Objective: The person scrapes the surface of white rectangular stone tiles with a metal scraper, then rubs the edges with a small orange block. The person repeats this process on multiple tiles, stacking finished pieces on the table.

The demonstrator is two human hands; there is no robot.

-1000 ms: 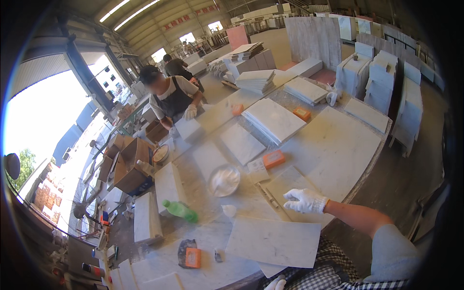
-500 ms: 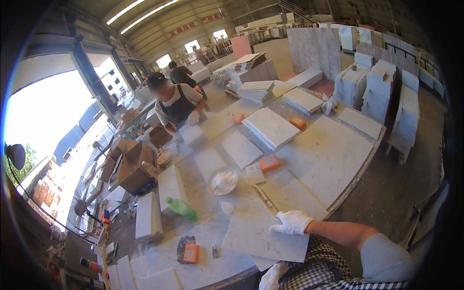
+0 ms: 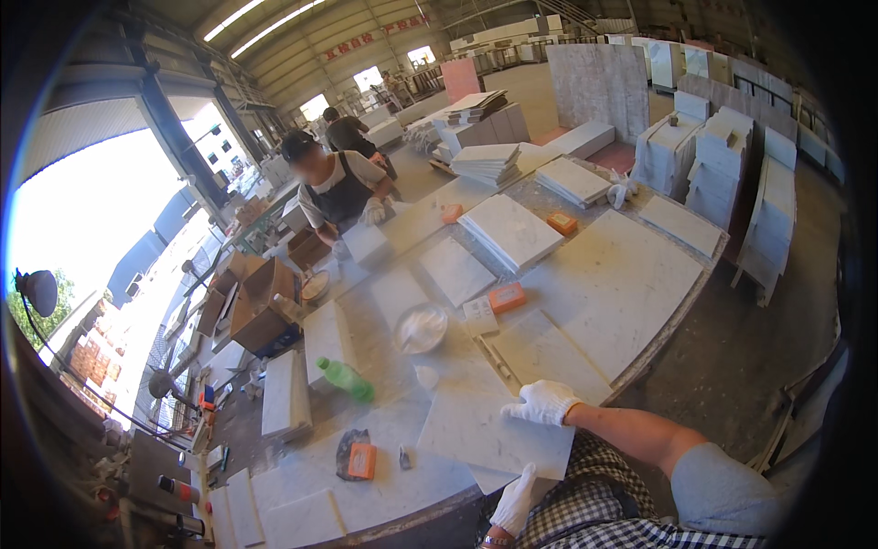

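A thin white marble slab lies at the table's near edge, in front of my checkered apron. My right hand, in a white knitted glove, grips its right edge, fingers laid over the top face. At the slab's near edge is my left hand, also gloved, with its thumb reaching up onto the stone and its other fingers hidden. Beneath the slab the corner of another pale piece pokes out. Just beyond its far corner stands a small white lump.
Around me on the table are a bowl of white paste, a green bottle, an orange block, an orange box and stacked slabs. Across the table a co-worker handles a white block.
My left hand has come up to the slab's near edge, its thumb now on the stone. My right hand and the slab have shifted slightly left. The co-worker's head has turned a little.
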